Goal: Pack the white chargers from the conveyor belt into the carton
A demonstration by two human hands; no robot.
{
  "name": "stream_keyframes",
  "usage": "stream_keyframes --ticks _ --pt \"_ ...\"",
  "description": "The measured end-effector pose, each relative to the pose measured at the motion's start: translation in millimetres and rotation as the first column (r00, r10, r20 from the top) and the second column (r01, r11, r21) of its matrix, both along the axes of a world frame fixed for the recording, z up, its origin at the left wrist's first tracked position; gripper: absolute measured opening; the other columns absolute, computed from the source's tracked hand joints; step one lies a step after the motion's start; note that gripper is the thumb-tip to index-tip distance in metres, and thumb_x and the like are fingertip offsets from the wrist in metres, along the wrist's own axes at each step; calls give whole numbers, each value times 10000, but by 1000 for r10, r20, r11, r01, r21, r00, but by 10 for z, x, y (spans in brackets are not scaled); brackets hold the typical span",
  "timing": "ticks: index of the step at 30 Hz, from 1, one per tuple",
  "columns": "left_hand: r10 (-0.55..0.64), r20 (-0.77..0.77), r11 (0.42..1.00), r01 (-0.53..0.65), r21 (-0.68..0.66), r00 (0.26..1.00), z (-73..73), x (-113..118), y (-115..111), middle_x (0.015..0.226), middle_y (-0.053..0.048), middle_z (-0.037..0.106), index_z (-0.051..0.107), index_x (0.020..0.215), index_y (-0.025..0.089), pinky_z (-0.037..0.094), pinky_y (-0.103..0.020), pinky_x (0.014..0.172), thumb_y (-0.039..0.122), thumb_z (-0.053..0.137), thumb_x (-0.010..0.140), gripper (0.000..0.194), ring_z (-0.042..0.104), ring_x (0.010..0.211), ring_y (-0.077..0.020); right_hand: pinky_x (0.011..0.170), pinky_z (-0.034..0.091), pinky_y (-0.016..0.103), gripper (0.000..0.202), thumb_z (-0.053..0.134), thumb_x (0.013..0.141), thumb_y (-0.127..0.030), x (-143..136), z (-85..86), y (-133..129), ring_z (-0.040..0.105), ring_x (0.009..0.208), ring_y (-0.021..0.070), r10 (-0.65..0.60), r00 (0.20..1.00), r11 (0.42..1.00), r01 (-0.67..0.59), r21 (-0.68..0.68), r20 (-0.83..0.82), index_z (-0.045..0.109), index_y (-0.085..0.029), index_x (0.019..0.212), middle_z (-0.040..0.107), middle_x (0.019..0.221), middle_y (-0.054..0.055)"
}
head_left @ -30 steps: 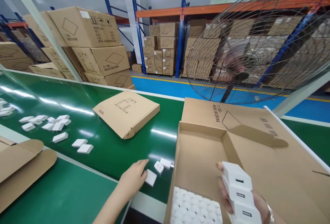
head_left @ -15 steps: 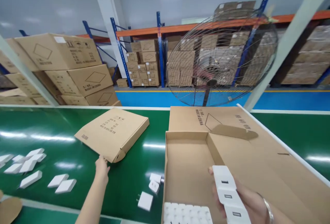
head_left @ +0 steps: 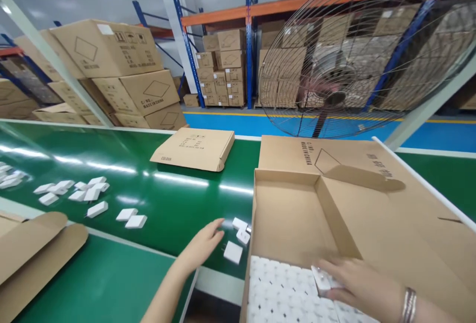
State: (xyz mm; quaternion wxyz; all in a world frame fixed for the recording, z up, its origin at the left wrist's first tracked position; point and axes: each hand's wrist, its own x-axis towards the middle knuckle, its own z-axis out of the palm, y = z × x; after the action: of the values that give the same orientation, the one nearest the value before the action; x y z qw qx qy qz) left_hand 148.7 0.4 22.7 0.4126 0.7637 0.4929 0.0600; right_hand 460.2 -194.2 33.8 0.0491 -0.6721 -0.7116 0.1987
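Note:
My left hand (head_left: 203, 243) hovers above the green belt, empty, its fingers stretched toward a few loose white plug chargers (head_left: 233, 252) beside the carton. Inside the open cardboard carton (head_left: 288, 204), my right hand (head_left: 353, 281), somewhat blurred, grips a white charger (head_left: 323, 279) at the end of the packed rows. Whether more chargers are under its fingers I cannot tell. Packed white chargers (head_left: 278, 293) fill the near part of the carton, and its far part shows bare cardboard. A closed flat carton (head_left: 195, 148) lies near the belt's far edge.
More loose chargers (head_left: 92, 189) lie on the green belt (head_left: 178, 204) to the left. Open carton flaps (head_left: 40, 248) stick in at the lower left. A large fan (head_left: 334, 97) stands behind the belt, and stacked cartons (head_left: 136, 90) stand at the back left.
My left hand has let go of the flat carton, which now lies farther back, and has moved right. My right hand has lowered the row of chargers into the open carton. The view has shifted.

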Motion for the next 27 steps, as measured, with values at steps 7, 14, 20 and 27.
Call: stream_keyframes --ticks 7,14,20,27 --pt "-176 -373 950 256 177 911 -118 180 -481 1294 -95 445 387 1279 130 335 -333 979 91 408 668 613 391 1173 -228 931 386 509 457 361 851 -509 -57 117 -193 505 1090 298 -76 985 983 48 -177 -154 493 -300 1235 553 1200 69" --pt "-185 -429 906 322 274 884 -158 258 -592 1083 -70 536 508 1068 195 406 -309 850 53 361 732 393 462 1017 -204 979 329 539 451 358 842 -533 -126 49 -227 488 1112 303 -137 977 979 108 -175 -165 539 -297 1181 573 1184 49" --pt "20 -366 939 109 326 930 -131 192 -657 1036 -65 476 476 943 191 440 -269 703 181 445 749 196 540 916 -195 874 430 492 458 303 851 -547 -99 180 43 546 1023 323 -151 974 975 118 -186 -172 648 -275 984 633 1083 49" --pt "91 -241 947 -9 321 966 -268 454 -661 1043 -60 492 416 1041 188 438 -273 685 181 476 723 324 553 919 -202 1012 231 471 297 323 896 -294 -779 392 1075 530 1008 210 180 969 948 -218 234 172 547 -205 1070 612 1045 71"
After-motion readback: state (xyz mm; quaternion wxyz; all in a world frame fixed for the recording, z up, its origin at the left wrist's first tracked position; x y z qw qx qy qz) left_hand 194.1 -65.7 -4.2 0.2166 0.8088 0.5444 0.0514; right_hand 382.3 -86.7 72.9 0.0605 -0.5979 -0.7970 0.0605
